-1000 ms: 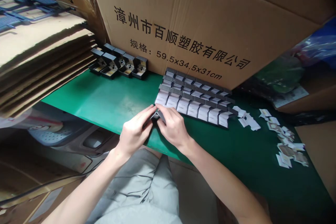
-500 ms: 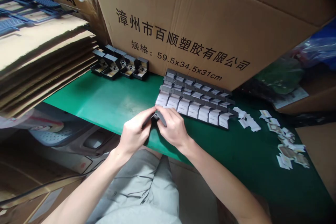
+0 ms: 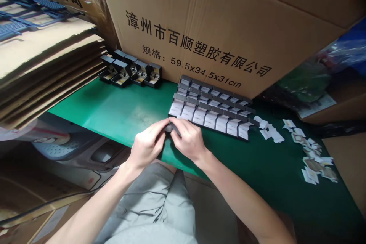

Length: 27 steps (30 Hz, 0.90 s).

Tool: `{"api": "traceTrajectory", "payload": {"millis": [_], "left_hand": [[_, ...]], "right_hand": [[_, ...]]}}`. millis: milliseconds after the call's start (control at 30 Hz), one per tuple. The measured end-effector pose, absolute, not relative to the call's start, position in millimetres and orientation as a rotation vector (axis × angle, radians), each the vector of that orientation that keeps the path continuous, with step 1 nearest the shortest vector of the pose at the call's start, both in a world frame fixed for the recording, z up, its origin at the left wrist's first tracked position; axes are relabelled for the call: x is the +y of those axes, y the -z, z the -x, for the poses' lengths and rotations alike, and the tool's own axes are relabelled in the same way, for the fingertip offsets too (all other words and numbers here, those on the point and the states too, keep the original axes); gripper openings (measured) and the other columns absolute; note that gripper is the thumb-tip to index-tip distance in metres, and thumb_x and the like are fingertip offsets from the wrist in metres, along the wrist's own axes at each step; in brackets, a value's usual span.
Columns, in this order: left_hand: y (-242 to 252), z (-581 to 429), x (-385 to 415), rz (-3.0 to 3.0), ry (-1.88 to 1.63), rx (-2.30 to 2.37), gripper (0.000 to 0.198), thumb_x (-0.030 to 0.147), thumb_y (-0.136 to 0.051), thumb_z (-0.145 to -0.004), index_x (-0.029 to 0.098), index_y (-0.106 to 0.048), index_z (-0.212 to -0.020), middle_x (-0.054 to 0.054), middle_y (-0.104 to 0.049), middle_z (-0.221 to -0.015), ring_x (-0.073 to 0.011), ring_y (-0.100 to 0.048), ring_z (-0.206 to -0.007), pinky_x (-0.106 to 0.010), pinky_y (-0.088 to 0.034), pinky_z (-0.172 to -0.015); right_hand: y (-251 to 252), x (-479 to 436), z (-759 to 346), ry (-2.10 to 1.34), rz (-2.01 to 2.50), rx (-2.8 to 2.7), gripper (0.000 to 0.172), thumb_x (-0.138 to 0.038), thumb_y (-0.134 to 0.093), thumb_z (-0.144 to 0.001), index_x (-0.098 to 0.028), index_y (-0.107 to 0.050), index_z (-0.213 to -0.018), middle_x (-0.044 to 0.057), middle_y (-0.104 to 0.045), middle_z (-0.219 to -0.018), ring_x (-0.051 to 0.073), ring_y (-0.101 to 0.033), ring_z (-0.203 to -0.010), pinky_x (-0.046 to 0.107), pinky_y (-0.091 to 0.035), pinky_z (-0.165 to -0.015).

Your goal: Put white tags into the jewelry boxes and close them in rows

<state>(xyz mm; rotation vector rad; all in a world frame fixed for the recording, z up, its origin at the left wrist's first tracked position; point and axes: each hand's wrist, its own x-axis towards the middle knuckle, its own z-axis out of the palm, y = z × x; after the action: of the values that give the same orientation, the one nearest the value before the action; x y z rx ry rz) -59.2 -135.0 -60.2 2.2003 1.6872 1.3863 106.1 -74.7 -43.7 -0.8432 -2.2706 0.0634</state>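
Between my two hands is a small dark hinged box (image 3: 175,129), held just over the green tabletop near its front edge. My left hand (image 3: 148,139) is closed on the box's left side, and my right hand (image 3: 187,135) grips its right side. Fingers cover most of the box, so its inside is largely hidden. Just beyond my hands, rows of open dark boxes with white inserts (image 3: 215,116) stand side by side. Farther left, several open dark boxes (image 3: 121,78) show metal hinges and bare insides.
A large printed carton (image 3: 194,19) rises behind the green table (image 3: 114,110). Stacked cardboard sheets (image 3: 57,68) stand at the left, with blue wire racks (image 3: 31,11) on top. Loose white inserts (image 3: 271,133) and a scattered pile of small cards (image 3: 314,156) lie at the right.
The dark box between my hands has turned slightly, and my left fingers have shifted over its left part. Both hands stay in nearly the same place.
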Motion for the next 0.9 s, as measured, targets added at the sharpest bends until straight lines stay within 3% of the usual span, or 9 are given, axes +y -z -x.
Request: {"api": "traceTrajectory", "payload": {"millis": [900], "left_hand": [[58.6,62.0,-132.1,-2.175,-1.322,1.596,0.038,0.016,-0.048,-0.099,0.019,-0.063,-0.134,-0.01,-0.072,-0.13,-0.0229,-0.071,-0.115,-0.037,-0.059,-0.102]], "right_hand": [[44.9,-73.9,-108.0,-0.028,0.755,-2.176,0.032,-0.012,-0.048,-0.095,-0.015,-0.068,-0.119,0.008,-0.078,-0.111,0.021,-0.074,-0.1,0.032,-0.062,-0.092]]}}
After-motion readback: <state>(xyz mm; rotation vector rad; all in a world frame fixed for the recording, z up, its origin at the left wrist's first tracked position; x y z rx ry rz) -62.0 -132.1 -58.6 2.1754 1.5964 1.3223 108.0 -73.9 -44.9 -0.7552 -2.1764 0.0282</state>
